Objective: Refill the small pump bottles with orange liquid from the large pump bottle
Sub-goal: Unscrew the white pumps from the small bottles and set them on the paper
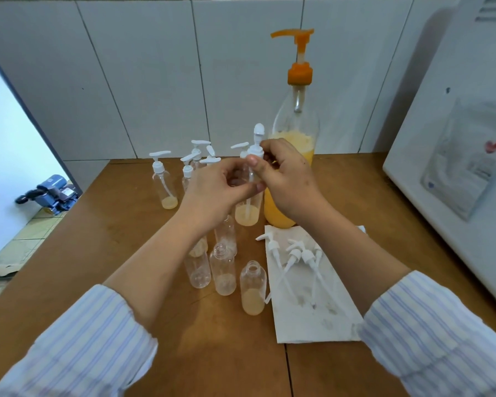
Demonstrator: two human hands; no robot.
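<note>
Both hands met at one small bottle (pixel 248 209) lifted just in front of the big bottle (pixel 294 156). Left hand (pixel 218 187) curled round its upper body, while the right hand (pixel 284 176) pinched the white collar of its pump (pixel 255 144) between thumb and fingers; whether the pump was being unscrewed or tightened could not be told. That bottle held only a shallow orange layer at the bottom.

By the look of things, the job was at an early stage. Four bottles stood uncapped near the table (pixel 98 253) front, the nearest (pixel 252 287) with a modest amount of orange in it, another (pixel 223 270) with a thin layer, and their removed pumps (pixel 295 256) lay on a paper towel (pixel 312 310) just to the right. Behind the hands, a capped bottle (pixel 164 181) and a cluster of others (pixel 198 161) kept their pumps on, the nearest showing little liquid. None appeared full. The big bottle, standing at the back by the tiled wall, was about half full, its orange pump raised. Remaining: uncapping the rest, filling all, recapping.
</note>
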